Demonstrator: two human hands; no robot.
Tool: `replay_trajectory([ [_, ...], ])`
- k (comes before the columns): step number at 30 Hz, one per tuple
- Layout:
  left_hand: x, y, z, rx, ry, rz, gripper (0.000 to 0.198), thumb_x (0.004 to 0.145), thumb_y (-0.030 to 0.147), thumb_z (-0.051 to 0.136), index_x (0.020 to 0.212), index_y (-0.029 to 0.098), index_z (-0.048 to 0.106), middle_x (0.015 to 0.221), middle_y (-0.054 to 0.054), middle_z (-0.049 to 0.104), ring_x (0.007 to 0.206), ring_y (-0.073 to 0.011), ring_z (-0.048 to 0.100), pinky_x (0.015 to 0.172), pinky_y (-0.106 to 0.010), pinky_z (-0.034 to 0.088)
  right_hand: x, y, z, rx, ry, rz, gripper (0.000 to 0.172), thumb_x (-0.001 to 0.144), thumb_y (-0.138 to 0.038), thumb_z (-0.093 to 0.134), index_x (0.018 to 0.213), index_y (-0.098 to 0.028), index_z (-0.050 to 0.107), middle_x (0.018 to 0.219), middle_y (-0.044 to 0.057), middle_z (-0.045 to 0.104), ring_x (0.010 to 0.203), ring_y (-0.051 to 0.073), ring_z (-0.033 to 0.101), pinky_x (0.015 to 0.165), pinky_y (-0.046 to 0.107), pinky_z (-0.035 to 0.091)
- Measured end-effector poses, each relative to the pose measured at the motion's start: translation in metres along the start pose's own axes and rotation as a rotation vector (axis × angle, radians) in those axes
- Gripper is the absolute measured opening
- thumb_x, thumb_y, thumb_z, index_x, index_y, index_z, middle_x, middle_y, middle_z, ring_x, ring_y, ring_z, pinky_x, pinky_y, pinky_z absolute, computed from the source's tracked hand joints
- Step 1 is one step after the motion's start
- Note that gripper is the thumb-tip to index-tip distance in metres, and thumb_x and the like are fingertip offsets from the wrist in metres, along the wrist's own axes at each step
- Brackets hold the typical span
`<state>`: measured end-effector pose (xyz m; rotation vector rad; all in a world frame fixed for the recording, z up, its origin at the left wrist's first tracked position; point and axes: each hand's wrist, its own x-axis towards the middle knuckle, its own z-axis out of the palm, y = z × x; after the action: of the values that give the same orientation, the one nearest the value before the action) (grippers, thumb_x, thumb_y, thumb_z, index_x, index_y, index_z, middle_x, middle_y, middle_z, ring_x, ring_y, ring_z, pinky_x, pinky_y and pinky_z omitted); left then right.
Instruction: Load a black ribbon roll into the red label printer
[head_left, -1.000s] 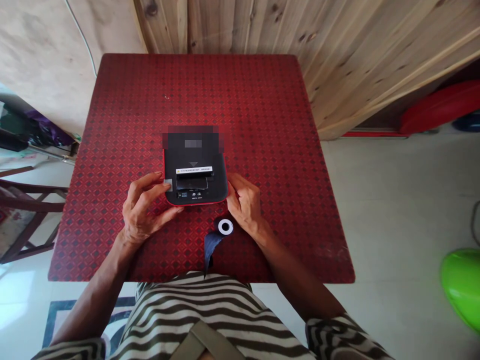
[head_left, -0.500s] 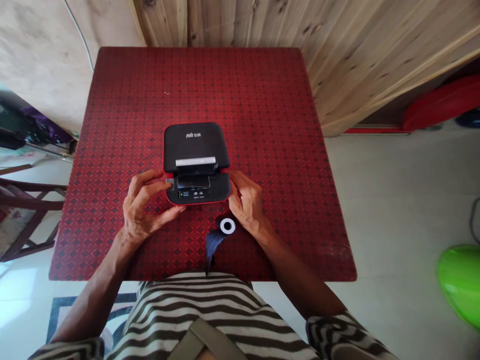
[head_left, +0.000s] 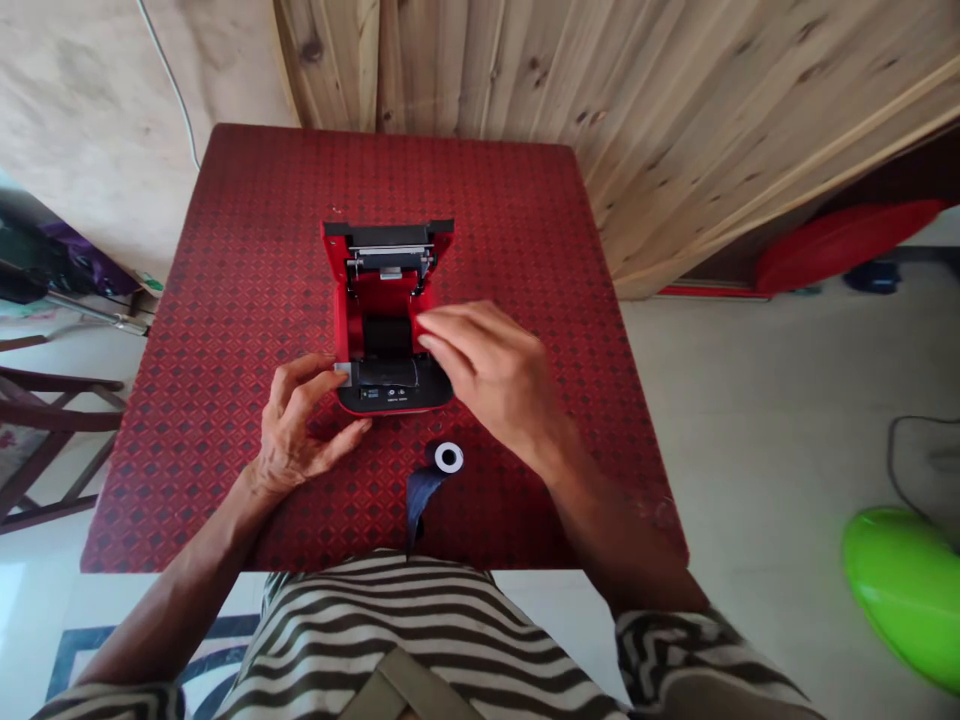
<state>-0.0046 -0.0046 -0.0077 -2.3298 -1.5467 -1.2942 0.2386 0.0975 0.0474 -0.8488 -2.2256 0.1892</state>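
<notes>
A small red and black printer (head_left: 396,390) stands on the table with its lid (head_left: 388,238) raised, and a dark roll shape lies inside its red compartment. My left hand (head_left: 300,420) grips the printer's left front corner, index finger on a grey piece at the edge and thumb by the front. Over the printer's right side hovers my right hand (head_left: 491,375), slightly blurred, its fingers bent and close together; I cannot make out anything between them. In front of the printer lies a paper roll (head_left: 448,458) with a white end and a dark strip trailing toward the table's front edge.
The red patterned table (head_left: 247,220) reaches toward a wooden plank wall (head_left: 465,70). A dark wooden chair (head_left: 52,410) stands at the left. On the floor at the right is a bright green object (head_left: 907,590), with a red one (head_left: 840,240) farther back.
The printer's lid has swung up, exposing the inside. My right hand has moved from the printer's right side up over its opening. My left hand stays at the left corner. The view has shifted slightly.
</notes>
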Motion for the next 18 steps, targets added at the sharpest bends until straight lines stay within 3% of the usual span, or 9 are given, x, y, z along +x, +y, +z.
replay_trajectory([
  [4, -0.002, 0.002, 0.001, 0.009, -0.008, 0.022, 0.069, 0.09, 0.043, 0.083, 0.148, 0.023, 0.051, 0.132, -0.014, 0.064, 0.122, -0.0259, 0.068, 0.101, -0.041, 0.063, 0.047, -0.01, 0.023, -0.206, -0.484, -0.061, 0.022, 0.104, -0.008, 0.057, 0.109, -0.013, 0.078, 0.109, 0.013, 0.081, 0.103, 0.024, 0.075, 0.091, 0.037, 0.059],
  [6, -0.004, 0.002, 0.001, 0.009, -0.022, 0.013, 0.069, 0.092, 0.043, 0.081, 0.15, 0.025, 0.05, 0.132, -0.013, 0.065, 0.122, -0.0257, 0.068, 0.101, -0.04, 0.064, 0.062, -0.012, 0.037, -0.281, -0.623, -0.03, 0.024, 0.102, -0.004, 0.057, 0.108, -0.011, 0.078, 0.107, 0.016, 0.081, 0.097, 0.026, 0.077, 0.081, 0.036, 0.058],
  [9, -0.005, 0.001, 0.002, -0.008, -0.036, 0.007, 0.07, 0.091, 0.042, 0.082, 0.151, 0.024, 0.049, 0.133, -0.015, 0.064, 0.123, -0.0259, 0.068, 0.102, -0.039, 0.064, 0.075, -0.013, 0.047, -0.319, -0.717, -0.038, 0.023, 0.098, -0.001, 0.059, 0.103, -0.01, 0.08, 0.103, 0.019, 0.081, 0.089, 0.027, 0.078, 0.073, 0.036, 0.055],
  [13, -0.006, 0.0, 0.004, -0.017, -0.026, 0.022, 0.071, 0.092, 0.039, 0.082, 0.152, 0.021, 0.049, 0.135, -0.015, 0.064, 0.124, -0.0248, 0.068, 0.103, -0.036, 0.064, 0.082, -0.012, 0.04, -0.293, -0.828, -0.042, 0.02, 0.096, -0.002, 0.062, 0.104, -0.009, 0.079, 0.106, 0.02, 0.081, 0.097, 0.03, 0.078, 0.079, 0.036, 0.054],
  [16, -0.006, 0.0, 0.005, -0.005, -0.021, 0.02, 0.069, 0.093, 0.038, 0.081, 0.152, 0.022, 0.049, 0.135, -0.014, 0.065, 0.123, -0.0241, 0.069, 0.104, -0.036, 0.064, 0.081, -0.015, 0.028, -0.247, -0.825, -0.017, 0.019, 0.098, -0.009, 0.064, 0.112, -0.009, 0.076, 0.115, 0.018, 0.079, 0.107, 0.03, 0.075, 0.09, 0.037, 0.054],
  [18, -0.006, 0.0, 0.005, 0.003, -0.015, 0.016, 0.068, 0.092, 0.037, 0.081, 0.151, 0.022, 0.049, 0.133, -0.014, 0.067, 0.122, -0.0238, 0.069, 0.104, -0.035, 0.064, 0.077, -0.018, 0.02, -0.219, -0.757, 0.004, 0.019, 0.098, -0.012, 0.064, 0.114, -0.011, 0.075, 0.117, 0.016, 0.079, 0.11, 0.029, 0.074, 0.097, 0.038, 0.054],
])
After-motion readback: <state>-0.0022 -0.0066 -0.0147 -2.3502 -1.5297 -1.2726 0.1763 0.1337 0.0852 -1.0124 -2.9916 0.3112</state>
